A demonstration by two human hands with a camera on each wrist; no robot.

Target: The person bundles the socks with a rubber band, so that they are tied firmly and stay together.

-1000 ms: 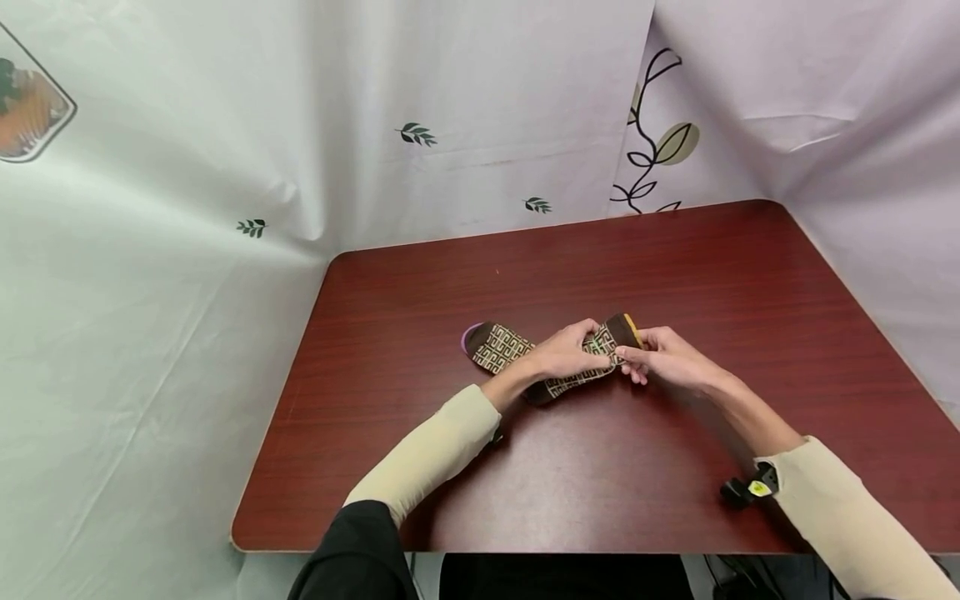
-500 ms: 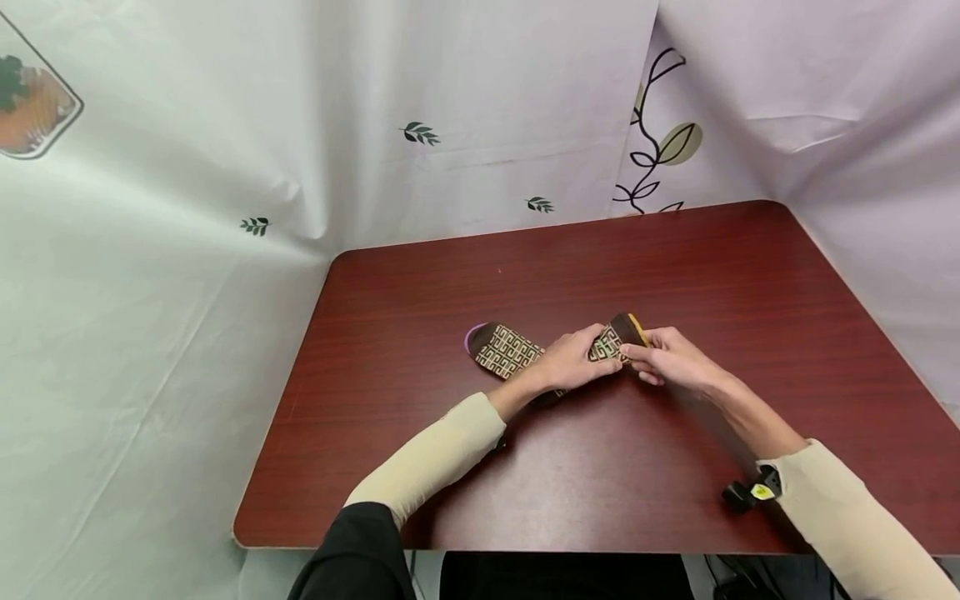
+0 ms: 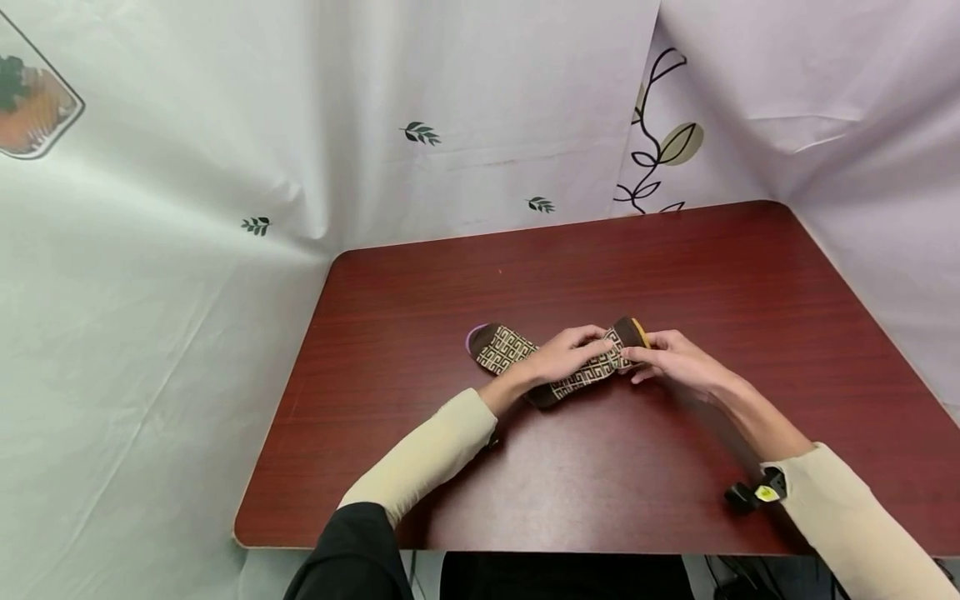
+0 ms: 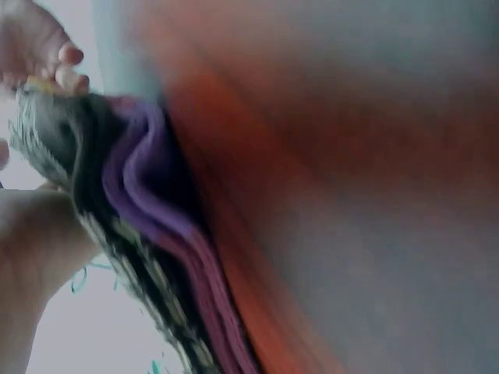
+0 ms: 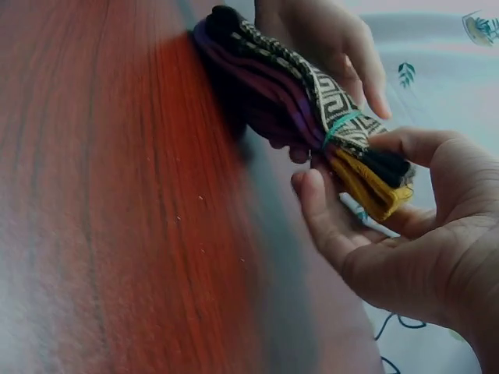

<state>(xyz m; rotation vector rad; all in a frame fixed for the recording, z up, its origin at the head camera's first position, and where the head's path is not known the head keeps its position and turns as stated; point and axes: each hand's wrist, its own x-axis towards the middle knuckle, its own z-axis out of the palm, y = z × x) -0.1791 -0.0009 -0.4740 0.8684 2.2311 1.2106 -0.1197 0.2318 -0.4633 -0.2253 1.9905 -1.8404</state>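
Note:
A bundle of socks [image 3: 592,373], brown with a beige Greek-key pattern, lies bent on the table. Purple layers show along its underside in the left wrist view, where the socks [image 4: 132,156] fill the left part. Across the middle of the bundle, my left hand [image 3: 558,357] grips it, fingers wrapped over the far side. My right hand [image 3: 678,362] pinches the brown and yellow cuff end between thumb and fingers. A thin green band [image 5: 343,122] circles the socks near that end in the right wrist view. Part of the bundle is hidden under the left hand.
The red-brown wooden table [image 3: 450,292] has rounded corners. White cloth [image 3: 480,100] with leaf prints hangs behind it and at both sides. A small black device [image 3: 757,492] sits on the right wrist.
My left hand's thumb and fingers have shifted, and more of the patterned sock shows below it. The cuff end has moved slightly right with the right hand, which still pinches it.

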